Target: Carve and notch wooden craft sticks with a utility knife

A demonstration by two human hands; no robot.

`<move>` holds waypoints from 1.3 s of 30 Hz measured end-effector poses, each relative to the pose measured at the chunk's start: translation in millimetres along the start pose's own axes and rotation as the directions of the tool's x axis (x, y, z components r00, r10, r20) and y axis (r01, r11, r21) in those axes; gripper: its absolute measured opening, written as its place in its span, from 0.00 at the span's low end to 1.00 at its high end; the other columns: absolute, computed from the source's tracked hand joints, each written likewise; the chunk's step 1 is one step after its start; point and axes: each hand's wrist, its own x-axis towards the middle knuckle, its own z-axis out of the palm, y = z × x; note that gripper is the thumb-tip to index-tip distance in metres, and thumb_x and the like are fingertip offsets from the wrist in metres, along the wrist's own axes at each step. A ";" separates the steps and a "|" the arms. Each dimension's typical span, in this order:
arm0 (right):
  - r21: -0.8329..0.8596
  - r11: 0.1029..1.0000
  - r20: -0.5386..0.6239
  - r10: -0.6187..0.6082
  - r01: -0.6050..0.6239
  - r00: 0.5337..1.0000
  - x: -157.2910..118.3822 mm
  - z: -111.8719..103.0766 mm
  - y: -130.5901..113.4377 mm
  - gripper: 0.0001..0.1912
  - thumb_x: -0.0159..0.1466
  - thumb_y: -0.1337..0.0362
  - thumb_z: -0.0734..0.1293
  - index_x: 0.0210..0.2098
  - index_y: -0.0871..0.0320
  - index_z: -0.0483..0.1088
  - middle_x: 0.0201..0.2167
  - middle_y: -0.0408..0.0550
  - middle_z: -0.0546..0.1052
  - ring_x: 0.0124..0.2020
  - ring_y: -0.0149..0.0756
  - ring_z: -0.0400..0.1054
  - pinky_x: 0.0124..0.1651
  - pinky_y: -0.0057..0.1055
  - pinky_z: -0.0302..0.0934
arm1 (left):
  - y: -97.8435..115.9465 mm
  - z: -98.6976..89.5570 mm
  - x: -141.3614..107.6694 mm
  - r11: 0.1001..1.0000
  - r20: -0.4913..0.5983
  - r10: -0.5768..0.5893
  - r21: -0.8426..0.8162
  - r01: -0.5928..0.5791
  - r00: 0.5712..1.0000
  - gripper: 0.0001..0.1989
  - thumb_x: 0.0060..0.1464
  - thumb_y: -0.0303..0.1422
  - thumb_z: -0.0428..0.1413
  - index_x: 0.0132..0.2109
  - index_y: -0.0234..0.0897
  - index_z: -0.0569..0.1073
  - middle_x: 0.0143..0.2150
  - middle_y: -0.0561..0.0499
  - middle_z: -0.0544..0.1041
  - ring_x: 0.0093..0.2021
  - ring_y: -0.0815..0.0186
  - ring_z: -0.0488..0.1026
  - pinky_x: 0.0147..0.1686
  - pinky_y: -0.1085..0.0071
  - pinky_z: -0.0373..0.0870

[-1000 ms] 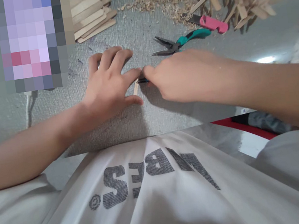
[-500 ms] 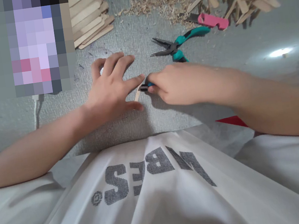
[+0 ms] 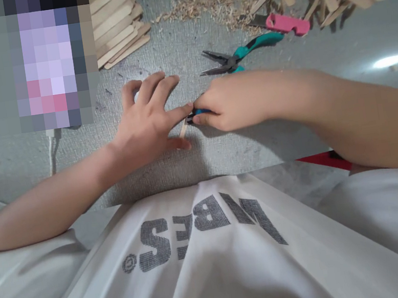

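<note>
Closed grip: right hand [image 3: 231, 102] wraps a blue-handled tool [image 3: 201, 111], dark tip at the wooden strip [image 3: 183, 130], mid-view. Left hand [image 3: 148, 119] palm down, fingers spread, thumb and forefinger apart by the strip; cannot tell if pinning it. Forearms enter from 3 and 8 o'clock. Grey textured table [image 3: 161, 171]: from strip, teal pliers [image 3: 233, 61] at 1 o'clock, stacked sticks [image 3: 112, 23] at 11.

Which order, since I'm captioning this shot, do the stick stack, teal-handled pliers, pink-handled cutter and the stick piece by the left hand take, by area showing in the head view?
1. Stick stack, cut off by the frame
2. Teal-handled pliers, partly hidden
3. Pink-handled cutter
4. Stick piece, partly covered
</note>
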 end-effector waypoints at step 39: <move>-0.021 0.996 -0.157 0.083 -0.087 0.984 -12.8 27.0 -5.5 0.30 0.81 0.50 0.57 0.59 0.61 0.84 0.38 0.60 0.88 0.34 0.50 0.77 0.37 0.40 0.52 | -3.1 4.8 -0.9 1.000 -0.004 0.012 -0.012 -0.012 1.000 0.35 0.67 0.60 0.66 0.73 0.56 0.74 0.84 0.42 0.63 0.83 0.30 0.59 0.75 0.26 0.55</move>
